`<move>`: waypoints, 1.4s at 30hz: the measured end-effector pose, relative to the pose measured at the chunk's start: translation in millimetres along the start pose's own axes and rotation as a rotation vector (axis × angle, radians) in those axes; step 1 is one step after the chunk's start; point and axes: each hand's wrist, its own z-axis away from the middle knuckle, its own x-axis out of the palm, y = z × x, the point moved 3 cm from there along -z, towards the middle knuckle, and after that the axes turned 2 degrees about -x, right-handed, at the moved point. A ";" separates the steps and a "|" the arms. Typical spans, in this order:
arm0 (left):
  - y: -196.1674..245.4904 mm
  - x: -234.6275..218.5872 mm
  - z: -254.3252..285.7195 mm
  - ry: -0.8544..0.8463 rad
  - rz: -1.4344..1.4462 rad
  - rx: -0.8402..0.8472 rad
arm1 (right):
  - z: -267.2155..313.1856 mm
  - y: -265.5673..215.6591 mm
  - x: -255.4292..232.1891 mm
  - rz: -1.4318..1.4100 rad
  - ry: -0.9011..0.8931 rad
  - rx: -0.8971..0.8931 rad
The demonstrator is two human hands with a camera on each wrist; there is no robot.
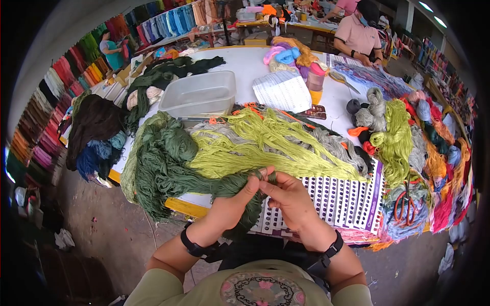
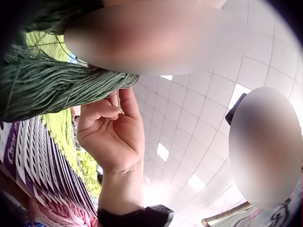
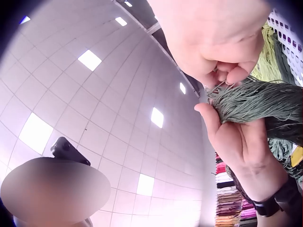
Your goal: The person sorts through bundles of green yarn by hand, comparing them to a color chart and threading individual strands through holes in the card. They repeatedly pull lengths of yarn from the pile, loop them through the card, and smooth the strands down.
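Note:
A dark green skein of thread (image 1: 237,183) stretches from a large green heap (image 1: 163,153) at the table's front left. My left hand (image 1: 232,206) holds the end of this skein, and in the right wrist view the left hand (image 3: 241,149) cups it, thumb out. My right hand (image 1: 291,199) meets the left one at the skein's tip. In the right wrist view its curled fingers (image 3: 236,73) pinch thin green strands. Most of the left hand is blurred out in the left wrist view, where the skein (image 2: 61,87) spreads toward the left.
Yellow-green thread (image 1: 265,148) lies over punched white cards (image 1: 332,204) beyond my hands. Behind stand a plastic tub (image 1: 199,92), a paper sheet (image 1: 280,92) and a cup (image 1: 315,84). Colourful skeins and red-handled scissors (image 1: 405,206) lie right. Another person (image 1: 357,38) works across the table.

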 end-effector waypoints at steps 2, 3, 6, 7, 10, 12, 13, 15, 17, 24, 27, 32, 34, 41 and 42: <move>-4.0 -0.6 -0.2 0.003 0.021 -0.012 | -0.8 0.8 -0.2 0.023 -0.029 -0.005; -6.1 -1.3 -0.6 0.009 0.042 -0.023 | -2.1 4.1 -2.3 -0.001 -0.004 0.003; -8.7 -3.1 -1.9 0.048 0.138 -0.032 | -1.9 4.7 -2.5 -0.088 0.018 0.005; -9.6 -3.3 -1.9 0.049 0.138 -0.032 | -1.6 4.1 -2.1 -0.152 0.017 -0.002; -13.9 -5.3 -1.6 0.065 0.263 -0.070 | -2.1 4.9 -4.2 -0.235 0.028 0.036; -17.3 -11.6 -0.8 0.121 0.181 -0.141 | -2.1 4.5 -7.7 -0.305 0.007 0.031; -17.9 -15.0 -1.1 0.124 0.182 -0.140 | -2.2 4.2 -8.2 -0.373 -0.016 0.027; -17.1 -14.8 -3.1 -0.045 0.297 -0.150 | 0.0 -0.9 -6.7 -0.305 -0.002 0.027; -11.1 -10.3 -1.8 -0.042 0.331 -0.169 | 0.6 -1.9 -6.4 -0.237 0.014 0.022; -9.5 -1.4 -0.8 -0.099 0.185 -0.092 | 1.6 5.6 -7.2 0.256 -0.040 -0.050; -6.1 -1.0 0.8 -0.094 0.250 -0.099 | 5.1 3.0 -5.1 0.225 -0.047 -0.080; -0.3 -7.7 5.5 -0.040 0.008 -0.008 | 17.8 2.1 -2.4 0.058 -0.101 -0.007; 7.9 -12.7 4.9 0.023 -0.226 0.149 | 28.2 4.6 -2.5 0.183 -0.178 0.027; 50.6 -90.9 37.0 -0.001 0.587 -0.109 | 59.7 -59.6 -60.2 0.550 0.500 -0.953; 57.8 -108.2 39.8 0.089 0.662 -0.044 | 61.9 -65.1 -69.8 0.047 0.501 -0.885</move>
